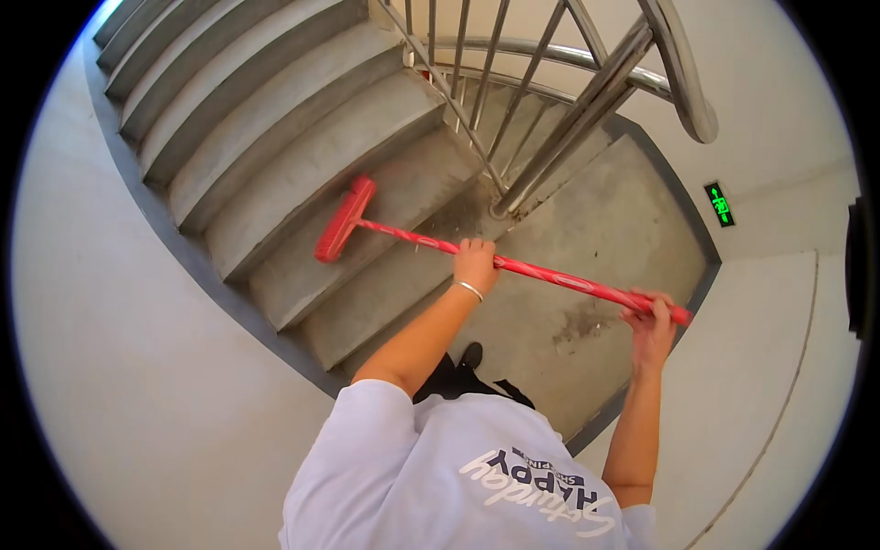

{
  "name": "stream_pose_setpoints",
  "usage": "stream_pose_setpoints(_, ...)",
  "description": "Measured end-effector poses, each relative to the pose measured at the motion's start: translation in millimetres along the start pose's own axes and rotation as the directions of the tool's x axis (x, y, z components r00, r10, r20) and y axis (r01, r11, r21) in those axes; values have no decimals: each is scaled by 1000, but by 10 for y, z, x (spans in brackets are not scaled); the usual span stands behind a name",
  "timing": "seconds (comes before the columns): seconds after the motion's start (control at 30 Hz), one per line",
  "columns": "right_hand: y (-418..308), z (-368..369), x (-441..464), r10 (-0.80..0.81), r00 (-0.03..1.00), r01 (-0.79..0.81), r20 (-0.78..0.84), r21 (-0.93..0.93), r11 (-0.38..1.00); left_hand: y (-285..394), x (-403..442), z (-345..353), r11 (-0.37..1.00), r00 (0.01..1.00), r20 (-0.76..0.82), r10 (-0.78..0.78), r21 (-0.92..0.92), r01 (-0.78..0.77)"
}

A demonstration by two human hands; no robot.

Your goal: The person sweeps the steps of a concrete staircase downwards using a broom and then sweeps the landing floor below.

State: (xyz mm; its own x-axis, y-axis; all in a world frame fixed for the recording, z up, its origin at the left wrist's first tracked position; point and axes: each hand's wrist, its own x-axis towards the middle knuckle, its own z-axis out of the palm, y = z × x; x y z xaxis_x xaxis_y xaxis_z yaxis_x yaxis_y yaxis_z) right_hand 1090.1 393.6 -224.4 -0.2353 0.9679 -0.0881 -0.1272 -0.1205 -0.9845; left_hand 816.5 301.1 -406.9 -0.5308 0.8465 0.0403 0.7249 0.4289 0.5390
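A red broom [550, 275] stretches across the view, its red head [345, 220] to the left over the stair treads. The bristles are hard to make out, and I cannot tell whether they touch a step. My left hand [475, 266], with a light bracelet at its wrist, is wrapped around the middle of the patterned handle. My right hand [651, 323] grips the same handle close to its far right end.
Concrete stairs [321, 174] curve upward at the left. A metal railing [587, 115] rises ahead, with its post standing on the grey landing [596, 238]. Dark stains mark the floor [579, 328]. A green exit sign [720, 203] hangs on the right wall.
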Motion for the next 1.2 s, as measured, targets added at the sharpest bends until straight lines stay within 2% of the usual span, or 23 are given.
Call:
stream_pose_setpoints(0.03, 49, 154, 109, -4, 1000, 4, -2, -2, 1000, -7, 72, 17, 1000, 1000, -1, 3, -4, -3)
stream_pose_setpoints(0.1, 120, 403, 260, -11, 997, 10, 77, 17, 1000, -4, 193, 43, 991, 993, -55, -102, -90, 96)
stream_pose_setpoints(0.23, 15, 642, 367, -17, 1000, 17, -7, -19, 1000, 4, 644, 105, 989, 996, -49, -71, -131, 64)
stream_pose_setpoints(0.3, -1, 724, 330, -29, 993, 25, -115, -38, 999, 10, 799, 116, 992, 998, 70, -8, -124, 16)
stream_pose_setpoints(0.43, 52, 596, 145, -12, 977, 1, -214, -54, 999, 85, 893, 212, 990, 987, 151, 61, -135, -40)
stream_pose_setpoints(0.5, 31, 558, -50, -47, 962, 31, -270, -64, 997, 133, 915, 241, 978, 955, 238, 177, -150, -144)
stream_pose_setpoints(0.6, -5, 494, -264, -35, 947, 25, -320, -35, 999, 237, 929, 234, 967, 937, 240, 253, -99, -236)
stream_pose_setpoints(0.63, -14, 443, -308, -42, 944, 32, -326, -36, 999, 283, 938, 163, 964, 935, 239, 263, -102, -245)
stream_pose_setpoints(0.7, -24, 322, -395, -11, 963, 36, -270, 89, 995, 364, 902, 51, 955, 904, 308, 297, -83, -286)
stream_pose_setpoints(0.8, 61, 284, -480, 6, 976, 13, -220, 85, 996, 340, 976, 83, 933, 871, 345, 351, -49, -357)
stream_pose_setpoints(0.93, 491, 474, -358, 6, 966, 18, -258, 90, 996, 52, 1281, 461, 923, 861, 340, 379, -69, -379)
stream_pose_setpoints(1.0, 557, 447, -315, 111, 938, -62, -328, 156, 986, 58, 1329, 533, 915, 855, 342, 389, -39, -401)
stream_pose_setpoints(1.03, 515, 419, -361, 112, 934, -61, -339, 157, 986, 76, 1276, 624, 912, 849, 350, 397, -43, -408)
stream_pose_setpoints(1.1, 326, 340, -476, 125, 933, -123, -338, 27, 992, 146, 1123, 799, 926, 772, 531, 349, -66, -373)
stream_pose_setpoints(1.2, 185, 90, -912, 109, 918, -98, -380, 48, 994, 355, 751, 552, 898, 762, 506, 403, -60, -436)
